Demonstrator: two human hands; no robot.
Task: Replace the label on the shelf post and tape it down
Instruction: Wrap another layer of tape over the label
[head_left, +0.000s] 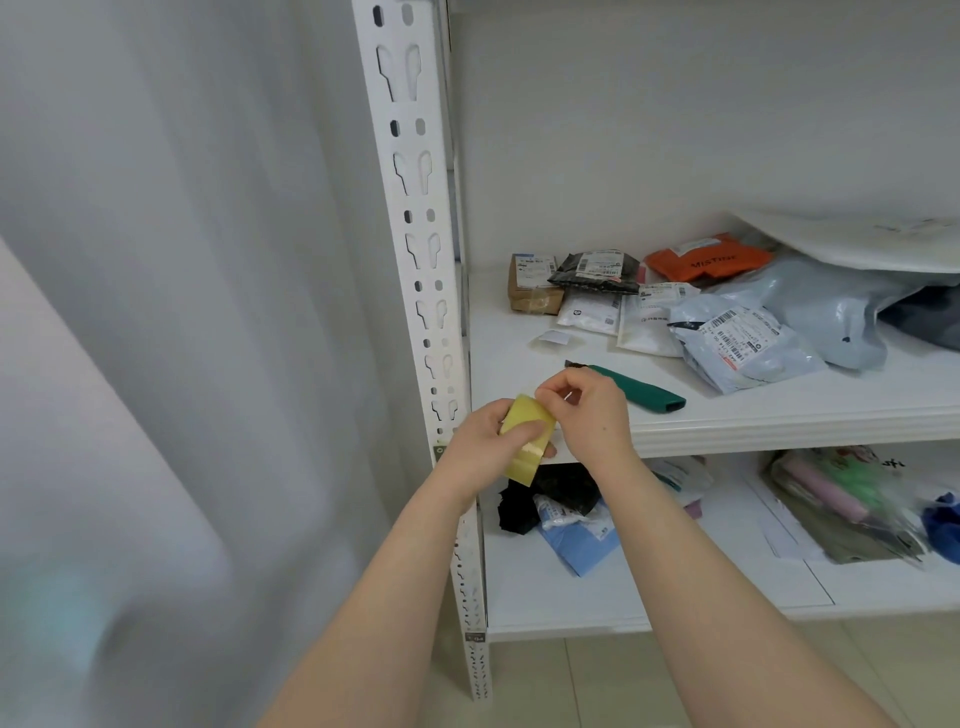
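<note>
My left hand (480, 441) grips a yellowish roll of tape (524, 441) in front of the white slotted shelf post (421, 208). My right hand (587, 410) pinches at the top edge of the roll, fingers curled. A small dark label (440, 451) shows on the post just left of my left hand, partly hidden by it. Another dark label (475, 636) sits lower on the post. A small white paper slip (553, 338) lies on the shelf board (779, 410).
A green-handled utility knife (639, 392) lies on the shelf just behind my right hand. Several parcels and mailer bags (727, 312) fill the back right of the shelf. More bags lie on the lower shelf (649, 592). A grey curtain (182, 312) hangs at the left.
</note>
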